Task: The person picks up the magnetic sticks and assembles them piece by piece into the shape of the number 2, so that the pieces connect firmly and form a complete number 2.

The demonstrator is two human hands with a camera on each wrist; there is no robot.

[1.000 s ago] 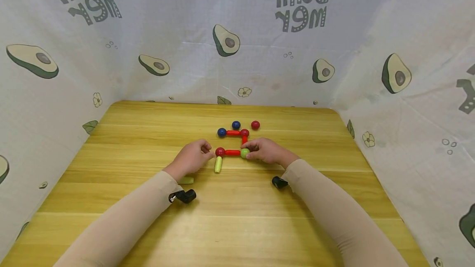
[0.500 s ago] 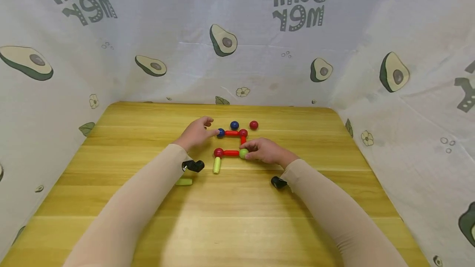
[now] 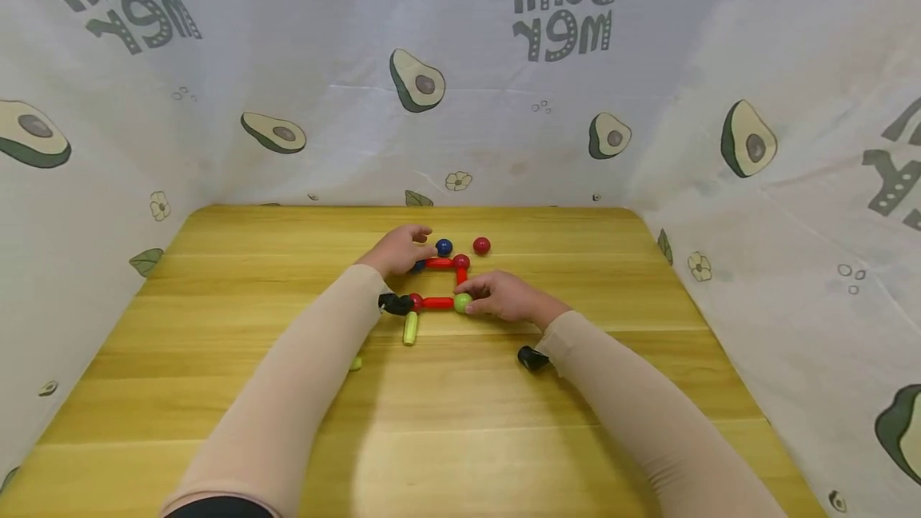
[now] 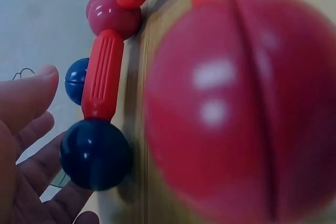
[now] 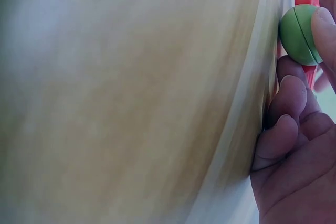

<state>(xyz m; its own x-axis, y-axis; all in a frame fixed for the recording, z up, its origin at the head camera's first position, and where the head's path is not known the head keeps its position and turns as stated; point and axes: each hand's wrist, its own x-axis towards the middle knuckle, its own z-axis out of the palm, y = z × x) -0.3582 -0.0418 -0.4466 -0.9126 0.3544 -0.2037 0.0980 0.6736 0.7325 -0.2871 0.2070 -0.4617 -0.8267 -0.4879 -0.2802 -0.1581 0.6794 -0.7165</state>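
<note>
Head view: right hand has the green ball pinched between thumb and fingers, right at the corner where two red rods meet on the wooden table. Left hand is by the dark blue end ball, thumb and fingers spread apart; can't really tell if any finger touches it. Another blue ball and a red ball sit just past the chain, and one yellow-green rod points toward the person.

The left sleeve partly hides a yellow rod.
</note>
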